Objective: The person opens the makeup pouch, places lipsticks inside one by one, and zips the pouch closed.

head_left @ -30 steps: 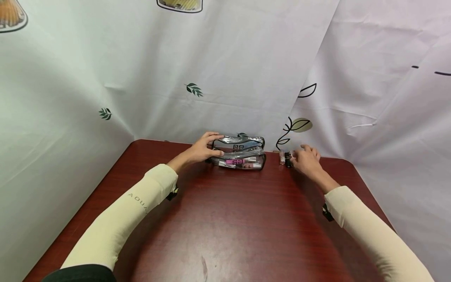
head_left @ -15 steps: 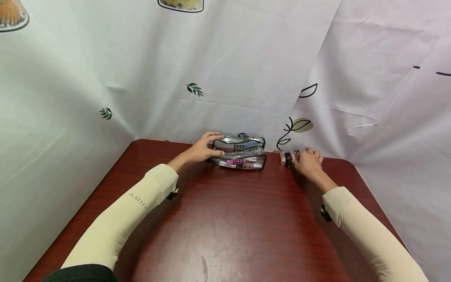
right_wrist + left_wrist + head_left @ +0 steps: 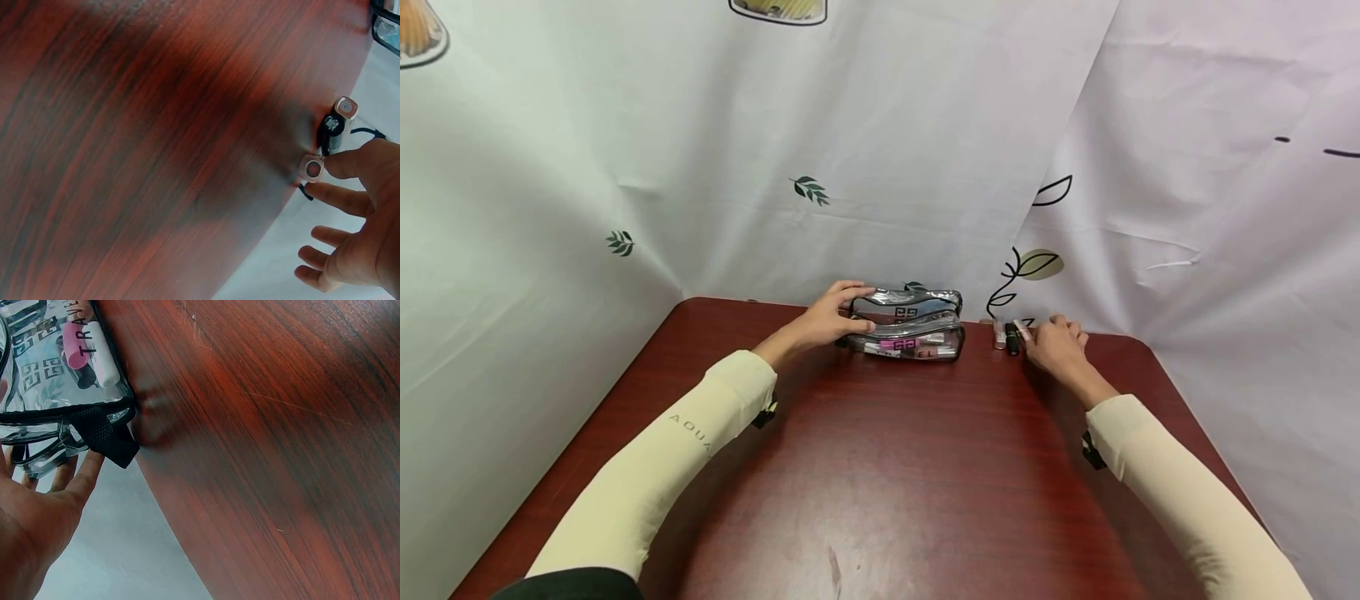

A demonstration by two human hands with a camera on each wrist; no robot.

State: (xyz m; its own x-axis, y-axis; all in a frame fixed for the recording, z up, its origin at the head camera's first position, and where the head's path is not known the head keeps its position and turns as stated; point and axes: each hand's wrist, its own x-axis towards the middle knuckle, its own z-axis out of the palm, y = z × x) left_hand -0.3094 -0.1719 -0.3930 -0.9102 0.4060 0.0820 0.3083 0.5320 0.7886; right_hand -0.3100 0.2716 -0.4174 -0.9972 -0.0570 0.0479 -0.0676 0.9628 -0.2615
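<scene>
Soft glare is reflected by the glossy red-brown wooden tabletop (image 3: 925, 500) and the clear, black-edged plastic pouch (image 3: 910, 325); diffuse shadows are cast beside cream fabric sleeves (image 3: 640, 483). Both wrist views are dimly rendered.

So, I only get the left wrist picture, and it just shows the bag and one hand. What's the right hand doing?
Observer: The right hand is pinching a pink tube.
Operator: Ooh! Is that one all by itself?
Observer: Nope, a black tube is right next to it.
Operator: And which side is my bag on?
Observer: In the head view, the bag is to the left of both.
</scene>
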